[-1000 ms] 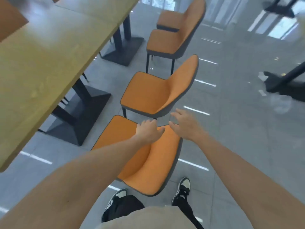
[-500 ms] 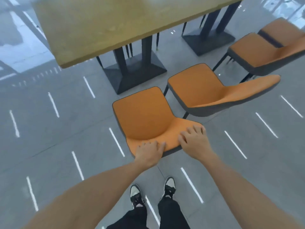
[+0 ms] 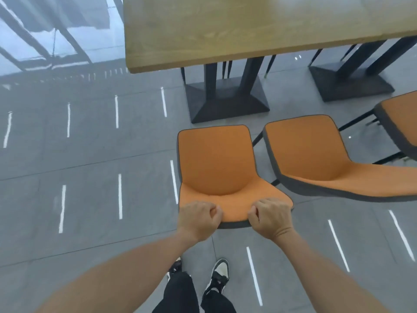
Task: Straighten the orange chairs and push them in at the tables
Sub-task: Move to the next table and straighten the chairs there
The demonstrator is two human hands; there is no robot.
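So the orange chair being handled sits just right of the frame's centre, seat facing the wooden table at the top, backrest toward the camera. Both hands are clamped on the top edge of that backrest. The left hand has its fingers curled tight over the left corner, knuckles up, basically a closed fist around the rim. The right hand does the same on the right corner, fingers folded right down onto the orange padding with the thumb tucked under the dark edge. No gap in either grip that I can see.

Count-wise: three orange chairs in view. The held one, a second chair just beside it on the right with its backrest running off the right edge, and a third chair only partly in frame at the far right. None of the three is tucked under the table; the held one stands a bit short of the black table base.

Two black pedestal bases show under the table, the second base toward the upper right. One table top. A few thin dark legs show past the bases under the table, too small to tell much.

At the bottom centre, two black-and-white sneakers and black trouser legs on the shiny grey tile floor, which has short white dashes reflected across it.
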